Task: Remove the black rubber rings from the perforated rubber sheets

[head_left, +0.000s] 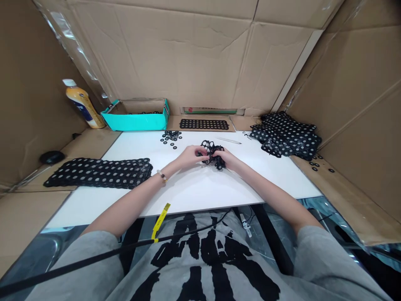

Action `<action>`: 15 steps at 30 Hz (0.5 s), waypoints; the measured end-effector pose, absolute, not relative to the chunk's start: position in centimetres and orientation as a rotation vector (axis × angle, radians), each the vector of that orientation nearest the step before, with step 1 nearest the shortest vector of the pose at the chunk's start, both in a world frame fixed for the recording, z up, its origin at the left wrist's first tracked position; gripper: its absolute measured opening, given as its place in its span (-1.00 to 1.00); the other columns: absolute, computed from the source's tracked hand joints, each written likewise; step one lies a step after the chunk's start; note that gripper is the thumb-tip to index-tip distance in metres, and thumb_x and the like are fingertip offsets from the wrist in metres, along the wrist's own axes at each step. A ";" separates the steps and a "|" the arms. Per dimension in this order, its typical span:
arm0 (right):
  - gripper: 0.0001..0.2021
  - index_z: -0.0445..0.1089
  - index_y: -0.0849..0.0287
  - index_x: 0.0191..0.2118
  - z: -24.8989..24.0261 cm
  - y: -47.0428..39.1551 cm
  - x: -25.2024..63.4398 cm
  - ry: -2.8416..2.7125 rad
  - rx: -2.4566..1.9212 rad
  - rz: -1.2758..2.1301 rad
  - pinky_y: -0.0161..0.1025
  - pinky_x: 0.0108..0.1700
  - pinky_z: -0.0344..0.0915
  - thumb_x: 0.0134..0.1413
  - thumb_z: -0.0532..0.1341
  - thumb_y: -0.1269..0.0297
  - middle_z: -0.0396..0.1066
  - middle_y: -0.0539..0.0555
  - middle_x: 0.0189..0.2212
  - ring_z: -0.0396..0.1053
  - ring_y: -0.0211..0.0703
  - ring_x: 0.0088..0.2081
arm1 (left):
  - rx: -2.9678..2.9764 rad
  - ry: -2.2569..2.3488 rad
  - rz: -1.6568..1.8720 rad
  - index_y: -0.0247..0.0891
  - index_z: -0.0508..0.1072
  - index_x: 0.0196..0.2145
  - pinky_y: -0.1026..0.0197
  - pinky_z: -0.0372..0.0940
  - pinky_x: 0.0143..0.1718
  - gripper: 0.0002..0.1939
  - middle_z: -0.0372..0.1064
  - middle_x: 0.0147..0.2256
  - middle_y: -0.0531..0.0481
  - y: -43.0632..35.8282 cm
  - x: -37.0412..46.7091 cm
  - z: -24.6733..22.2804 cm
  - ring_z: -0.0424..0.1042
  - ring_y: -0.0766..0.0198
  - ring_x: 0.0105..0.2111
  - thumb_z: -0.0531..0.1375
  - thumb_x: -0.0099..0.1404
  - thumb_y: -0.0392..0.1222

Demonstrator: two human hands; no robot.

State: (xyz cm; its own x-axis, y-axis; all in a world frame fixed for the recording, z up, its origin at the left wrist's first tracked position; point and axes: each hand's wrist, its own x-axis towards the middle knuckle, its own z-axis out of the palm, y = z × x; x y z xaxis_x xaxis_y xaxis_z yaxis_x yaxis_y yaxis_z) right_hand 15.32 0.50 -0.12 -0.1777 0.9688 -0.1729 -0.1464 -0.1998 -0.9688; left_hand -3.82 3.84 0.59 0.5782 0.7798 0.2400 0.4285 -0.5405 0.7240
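Above the middle of the white tabletop (188,192), a crumpled black sheet with round holes (219,162) is bunched between both hands. My left hand (191,156) pinches its left side with thumb and fingers. On the other side my right hand (226,159) grips the bunched sheet, its fingers partly hidden by it. Just left of and behind my hands lies a small pile of loose black rings (171,137). A thin pen-like tool (229,140) rests behind my right hand.
Stacked dotted black sheets lie at left (100,172) and back right (286,133). A teal box (136,122), an orange bottle (84,104) and a flat perforated sheet (204,124) line the back. Rings (315,164) lie at right. Cardboard walls (175,54) enclose the table.
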 end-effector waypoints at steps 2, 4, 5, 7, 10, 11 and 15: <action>-0.79 0.41 0.23 -0.41 -0.1 0.3 15.2 -1.071 -1.090 1.587 -0.29 -0.34 0.33 -0.34 0.17 0.45 0.48 0.03 -0.51 0.39 -0.18 -0.42 | 2.115 0.979 0.827 -0.27 0.55 -0.32 0.22 0.25 -0.31 -0.65 0.52 -0.34 -0.03 3.1 -3.1 0.2 0.38 0.24 -0.37 0.31 0.09 0.08; -0.80 0.38 0.20 -0.41 0.0 0.2 15.1 -1.024 -1.033 1.650 -0.30 -0.33 0.32 -0.33 0.17 0.43 0.45 0.00 -0.53 0.37 -0.20 -0.43 | 2.000 0.979 0.874 -0.29 0.52 -0.37 0.23 0.24 -0.34 -0.63 0.49 -0.36 -0.03 2.9 -2.8 -0.2 0.37 0.27 -0.39 0.34 0.04 0.09; -0.81 0.36 0.18 -0.41 0.0 0.1 15.2 -1.004 -1.005 1.687 -0.29 -0.34 0.31 -0.32 0.17 0.41 0.42 -0.02 -0.54 0.36 -0.21 -0.45 | 1.929 0.963 0.875 -0.30 0.50 -0.38 0.23 0.24 -0.35 -0.61 0.48 -0.37 -0.03 2.9 -2.7 -0.4 0.37 0.27 -0.39 0.36 0.01 0.09; -0.83 0.33 0.14 -0.40 0.1 0.0 15.4 -0.967 -0.960 1.758 -0.28 -0.38 0.29 -0.27 0.19 0.35 0.36 -0.05 -0.57 0.32 -0.22 -0.49 | 1.774 0.916 0.841 -0.31 0.49 -0.38 0.22 0.25 -0.34 -0.59 0.48 -0.38 -0.04 3.1 -2.7 -0.7 0.39 0.26 -0.39 0.39 -0.03 0.09; -0.81 0.31 0.13 -0.42 0.3 -0.2 15.6 -0.990 -0.971 1.741 -0.26 -0.37 0.29 -0.24 0.29 0.23 0.33 -0.06 -0.60 0.31 -0.21 -0.49 | 1.609 0.897 0.817 -0.31 0.51 -0.36 0.22 0.25 -0.35 -0.55 0.50 -0.38 -0.06 3.5 -3.0 -0.9 0.41 0.26 -0.40 0.41 -0.07 0.10; -0.77 0.33 0.14 -0.42 0.3 -0.3 15.7 -1.039 -0.994 1.688 -0.27 -0.35 0.30 -0.25 0.34 0.21 0.36 -0.05 -0.57 0.33 -0.21 -0.46 | 1.591 0.912 0.833 -0.32 0.51 -0.37 0.22 0.24 -0.36 -0.55 0.51 -0.39 -0.07 3.7 -3.2 -0.9 0.41 0.25 -0.41 0.42 -0.08 0.10; -0.67 0.41 0.20 -0.33 0.1 -0.3 15.6 -1.177 -1.065 1.554 -0.28 -0.29 0.31 -0.31 0.43 0.22 0.49 0.03 -0.40 0.40 -0.18 -0.35 | 1.665 1.013 0.873 -0.32 0.54 -0.34 0.22 0.23 -0.38 -0.55 0.51 -0.41 -0.08 4.3 -4.0 -0.4 0.40 0.24 -0.43 0.41 -0.08 0.08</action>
State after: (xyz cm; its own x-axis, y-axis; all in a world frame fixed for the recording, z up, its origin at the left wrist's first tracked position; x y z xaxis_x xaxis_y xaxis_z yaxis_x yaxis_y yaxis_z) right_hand 15.65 -0.35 0.10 -0.2367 0.9645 -0.1173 -0.1487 -0.1553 -0.9766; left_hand -3.99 4.34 -0.44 0.3976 0.9132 0.0888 0.2224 -0.1899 0.9563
